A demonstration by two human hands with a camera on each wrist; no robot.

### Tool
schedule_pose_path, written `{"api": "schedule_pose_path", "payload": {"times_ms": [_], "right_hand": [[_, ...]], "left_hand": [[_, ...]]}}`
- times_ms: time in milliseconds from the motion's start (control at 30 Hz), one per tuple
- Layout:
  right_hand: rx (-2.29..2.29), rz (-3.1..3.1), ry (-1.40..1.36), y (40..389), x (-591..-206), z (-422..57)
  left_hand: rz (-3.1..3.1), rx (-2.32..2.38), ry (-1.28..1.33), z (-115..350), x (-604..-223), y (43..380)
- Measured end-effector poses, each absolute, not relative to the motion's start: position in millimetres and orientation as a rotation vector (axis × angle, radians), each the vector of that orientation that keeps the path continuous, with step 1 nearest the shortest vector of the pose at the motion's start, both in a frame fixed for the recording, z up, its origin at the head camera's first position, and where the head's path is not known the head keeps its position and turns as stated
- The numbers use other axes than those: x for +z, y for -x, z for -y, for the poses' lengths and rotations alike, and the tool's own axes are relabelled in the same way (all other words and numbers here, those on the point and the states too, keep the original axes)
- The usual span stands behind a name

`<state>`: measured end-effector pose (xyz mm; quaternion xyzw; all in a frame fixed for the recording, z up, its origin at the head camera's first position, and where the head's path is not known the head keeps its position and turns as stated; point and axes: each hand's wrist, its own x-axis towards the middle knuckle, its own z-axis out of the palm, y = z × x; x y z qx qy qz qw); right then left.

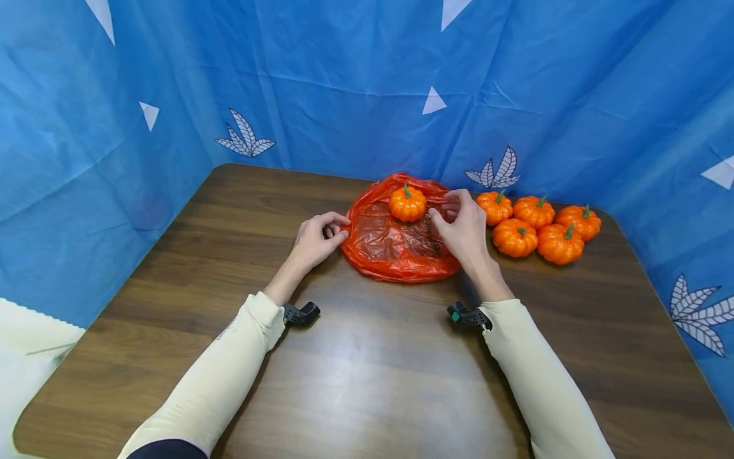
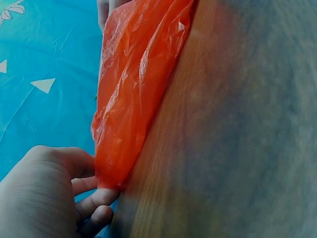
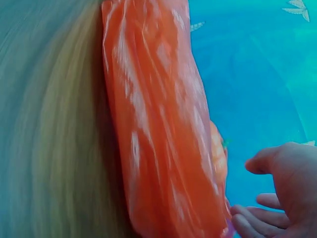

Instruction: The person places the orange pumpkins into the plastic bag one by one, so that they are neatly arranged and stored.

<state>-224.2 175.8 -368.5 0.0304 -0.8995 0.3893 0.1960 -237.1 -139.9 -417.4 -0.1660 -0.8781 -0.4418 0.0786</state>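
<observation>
A red plastic bag (image 1: 395,274) lies with its mouth spread wide on the wooden table. Inside it sits a small orange pumpkin (image 1: 408,204) with a green stem, toward the back. At the bag's left rim, my left hand (image 1: 318,239) pinches the plastic between thumb and fingers; the left wrist view shows this hand (image 2: 49,188) at the bag's end. Over the right side of the bag is my right hand (image 1: 466,228), thumb and fingers apart and nothing between them. In the right wrist view its fingertips (image 3: 242,218) are right at the bag's edge, with the pumpkin partly hidden behind the plastic.
Several more orange pumpkins (image 1: 561,244) stand grouped to the right of the bag, close to my right hand. A blue patterned cloth (image 1: 355,83) hangs behind the table (image 1: 373,370) and along its sides. Dark wrist devices (image 1: 301,313) sit at both cuffs.
</observation>
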Motion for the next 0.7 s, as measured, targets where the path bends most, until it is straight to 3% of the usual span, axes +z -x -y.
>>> {"api": "schedule_pose_path", "payload": {"times_ms": [367,700], "right_hand": [[1.073,2.352,-0.011,210.6,-353.9,-213.0],[1.028,2.227,0.182,192.6,-332.0,-275.8]], "left_hand": [[2.632,-1.329,0.483,142.6,-417.8,239.6],[2.642,-1.333,0.476,141.9,-417.8,238.8]]}}
